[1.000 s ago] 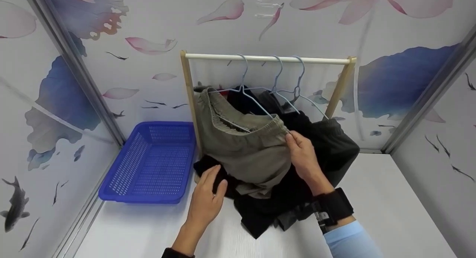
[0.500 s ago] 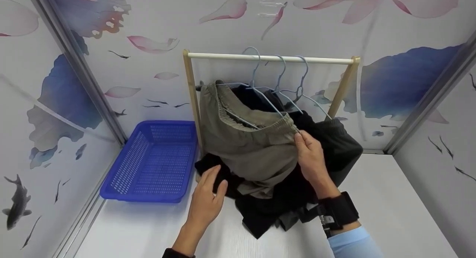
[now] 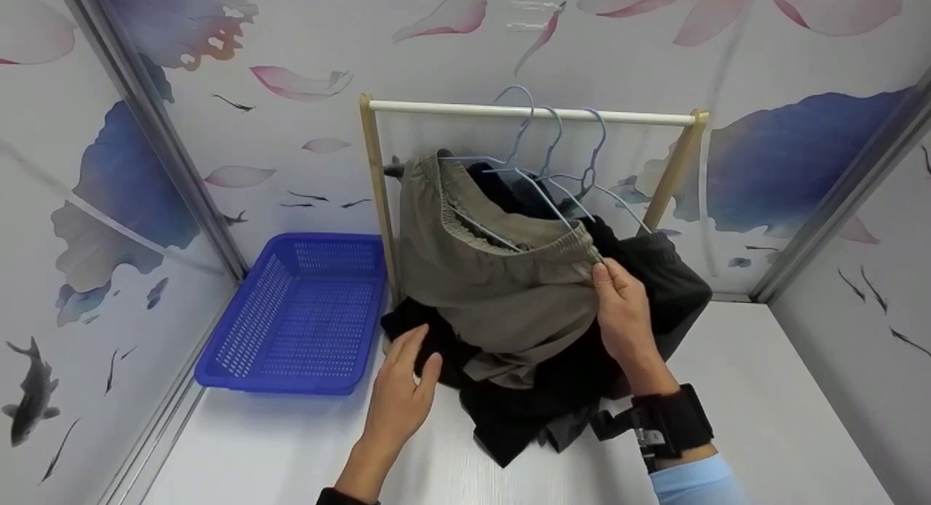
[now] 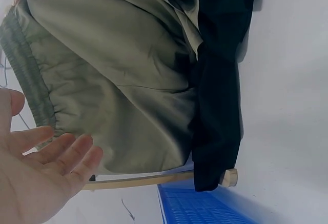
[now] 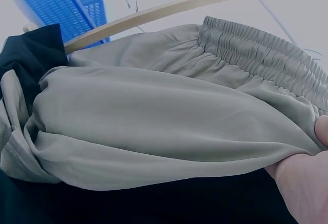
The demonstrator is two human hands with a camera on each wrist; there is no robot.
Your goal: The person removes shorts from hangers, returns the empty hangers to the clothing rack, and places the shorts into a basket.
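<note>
Olive-khaki elastic-waist trousers drape from a light blue hanger at the rack's middle, the hanger's hook arching above the rail. My right hand pinches the right end of their waistband; in the right wrist view, thumb and fingers grip the khaki cloth at the right edge. My left hand is held below and left of the trousers, fingers spread. The left wrist view shows that hand's palm with nothing in it, its fingertips overlapping the waistband.
Black and dark grey garments hang on two more blue hangers to the right, with black cloth trailing onto the white tabletop. A white rail runs between wooden posts. Left of the rack stands a blue perforated basket.
My right hand has slid the trousers and their hanger rightward along the rail, closer to the dark garments, and the hook has risen higher over the rail. My left hand has barely moved.
</note>
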